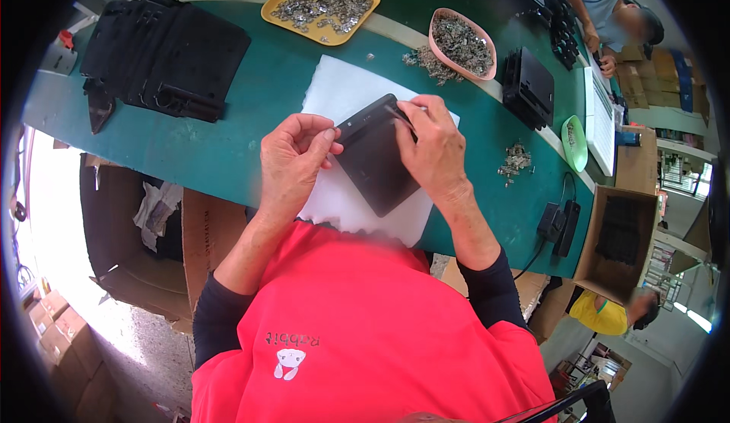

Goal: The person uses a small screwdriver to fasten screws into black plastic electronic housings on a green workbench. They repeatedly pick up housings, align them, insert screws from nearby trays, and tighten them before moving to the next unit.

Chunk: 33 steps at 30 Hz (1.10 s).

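Observation:
A flat black plastic panel [374, 166] lies tilted over a white foam sheet [334, 81] on the green table, directly in front of me. My left hand [298, 153] pinches thumb and fingertips together at the panel's left corner; any small part between them is hidden. On the opposite side, my right hand [435, 145] grips the upper right corner, its thumb over the panel's face and its fingers bent at the edge. Small marks or holes run along the panel's upper strip.
A yellow tray [268, 11] and a pink bowl [493, 65] hold small metal pieces; some lie loose nearby. Black panels are stacked left [171, 58] and right [530, 88]. A green bowl [579, 153], power adapter [566, 229] and cardboard boxes [205, 240] surround me. Another person [601, 4] works far right.

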Motion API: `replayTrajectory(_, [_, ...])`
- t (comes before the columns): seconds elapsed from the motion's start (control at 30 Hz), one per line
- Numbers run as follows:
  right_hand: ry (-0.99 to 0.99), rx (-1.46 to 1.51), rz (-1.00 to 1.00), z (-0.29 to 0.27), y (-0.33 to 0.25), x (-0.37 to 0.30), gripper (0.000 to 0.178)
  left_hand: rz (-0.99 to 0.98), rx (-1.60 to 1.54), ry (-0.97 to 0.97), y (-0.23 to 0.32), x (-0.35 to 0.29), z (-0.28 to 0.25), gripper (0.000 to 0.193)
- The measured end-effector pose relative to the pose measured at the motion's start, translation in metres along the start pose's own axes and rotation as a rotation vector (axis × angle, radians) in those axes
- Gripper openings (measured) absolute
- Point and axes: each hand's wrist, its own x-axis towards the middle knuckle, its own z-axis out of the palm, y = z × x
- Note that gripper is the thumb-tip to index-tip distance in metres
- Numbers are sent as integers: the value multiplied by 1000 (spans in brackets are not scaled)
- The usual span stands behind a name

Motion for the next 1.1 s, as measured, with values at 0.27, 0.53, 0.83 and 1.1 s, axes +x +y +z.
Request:
replayTrajectory(0.27, [-28,321,36,-11,3,-4,15,138,136,-91,-1,-7,2,9])
replayTrajectory(0.53, [-52,595,165,-15,-4,-4,16,62,99,-158,6,-15,21,9])
replayTrajectory(0.83, [-137,207,132,-5,22,-4,15,1,288,-15,2,-19,-2,10])
replayTrajectory(1.1, [-43,331,124,8,24,-18,14,13,569,130,5,-20,-2,10])
